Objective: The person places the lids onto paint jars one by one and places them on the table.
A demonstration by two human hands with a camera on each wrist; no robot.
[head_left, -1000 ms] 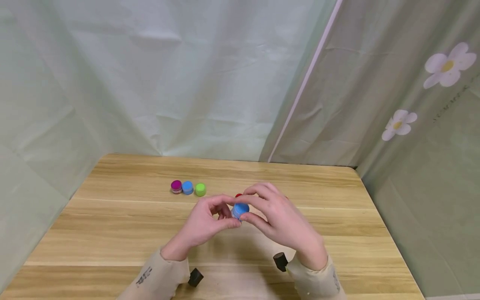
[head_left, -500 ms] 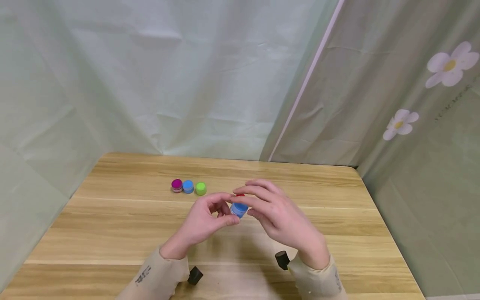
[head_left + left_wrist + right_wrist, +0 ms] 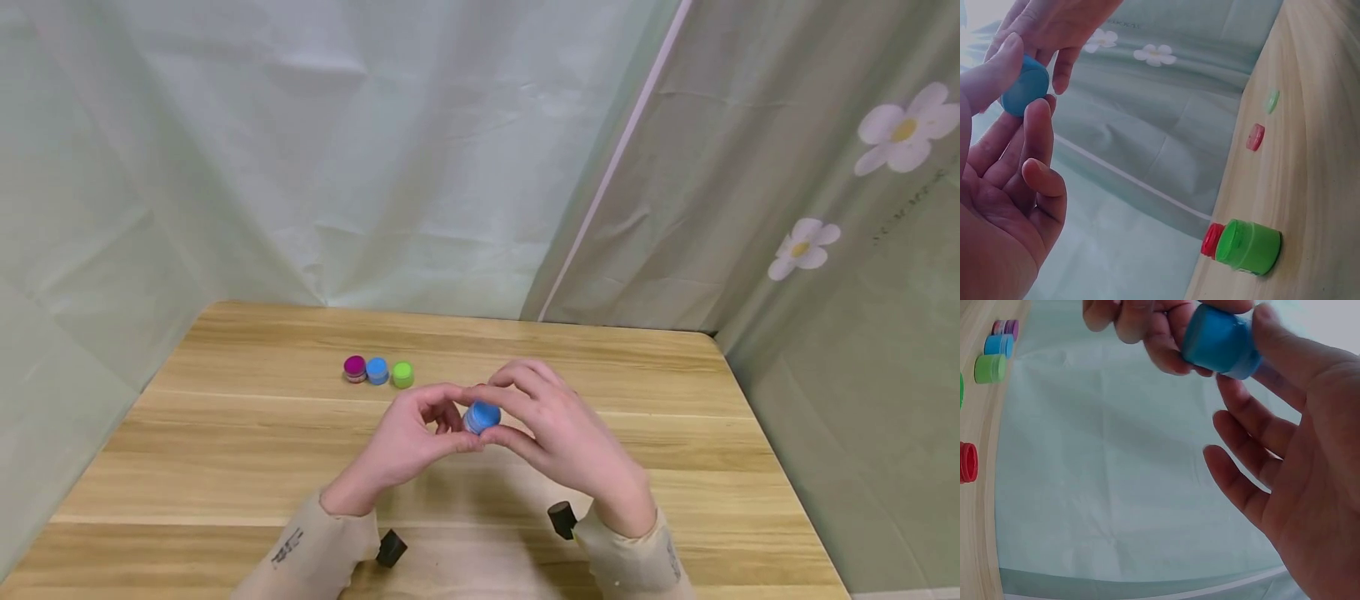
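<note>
A small blue jar (image 3: 482,417) is held up over the table between both hands, its blue lid tilted to the right. My left hand (image 3: 408,437) pinches the jar's body between thumb and fingers. From the other side, the thumb and forefinger of my right hand (image 3: 566,429) pinch the lid end, while its other fingers stay off the jar. Close up in the right wrist view, the blue jar (image 3: 1217,340) sits between the fingertips of the two hands.
An uncapped green jar (image 3: 1250,247) and a red jar (image 3: 1212,240) stand beyond the hands, with a red lid (image 3: 1255,137) and a green lid (image 3: 1272,101) lying apart. Purple (image 3: 355,369), blue (image 3: 377,371) and light green (image 3: 402,374) lidded jars stand in a row at the back left.
Half a second ago the right thumb was off the lid and the fingers were reaching over it; now thumb and forefinger pinch it again. The left hand keeps its grip.
</note>
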